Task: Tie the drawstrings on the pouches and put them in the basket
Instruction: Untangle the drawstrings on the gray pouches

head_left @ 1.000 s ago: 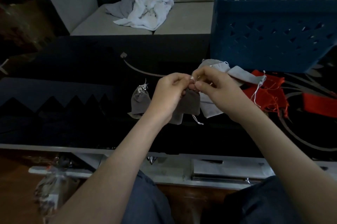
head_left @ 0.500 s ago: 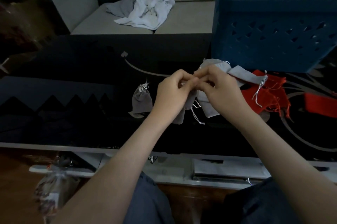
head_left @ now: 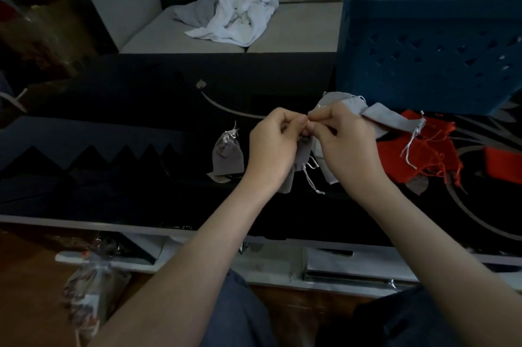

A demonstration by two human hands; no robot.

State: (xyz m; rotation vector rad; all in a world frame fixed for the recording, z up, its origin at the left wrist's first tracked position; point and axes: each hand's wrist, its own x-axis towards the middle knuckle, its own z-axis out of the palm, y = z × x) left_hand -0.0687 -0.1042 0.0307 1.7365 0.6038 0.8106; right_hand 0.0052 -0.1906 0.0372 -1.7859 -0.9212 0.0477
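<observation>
Your left hand and your right hand meet fingertip to fingertip over the middle of the dark worktop. Both have their fingers curled in tight. Between them you pinch the gathered neck of a dark grey pouch, and its body hangs below your thumbs, partly hidden behind the left palm. It is not clear whether each hand has hold of cloth or of cord. The pale drawstring ends dangle loose beneath the pouch, down toward the worktop.

Just to the left of your left hand, and clear of it, a second grey pouch rests on the worktop. Its top is drawn closed and a tuft of string sticks up from it.

Behind your right hand lies a heap of light grey pouches, one of them trailing a white string off to the right. It overlaps a pile of red pouches with frayed threads, and another red piece sits at the far right edge.

The blue basket stands at the back right of the worktop, just behind the grey and red heaps. What lies inside it cannot be seen from here.

Beyond the worktop is a sofa with a crumpled white cloth on its seat.
</observation>
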